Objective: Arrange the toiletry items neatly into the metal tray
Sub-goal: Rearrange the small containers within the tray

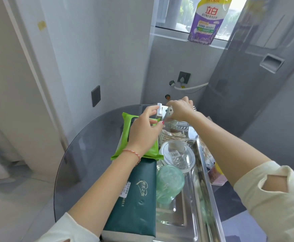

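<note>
The metal tray runs away from me on a round dark glass table. In it lie a dark green tissue pack, a bright green wipes pack, a pale green glass jar, a clear round lidded container and a clear box. My left hand rests over the wipes pack, its thumb and fingertips touching a small white bottle at the tray's far end. My right hand is closed on a small grey patterned item beside that bottle.
A purple detergent pouch stands on the window sill. A grey refrigerator is at the right, white walls at the left. Colourful packets lie on the table just right of the tray. A hose and wall socket sit behind the table.
</note>
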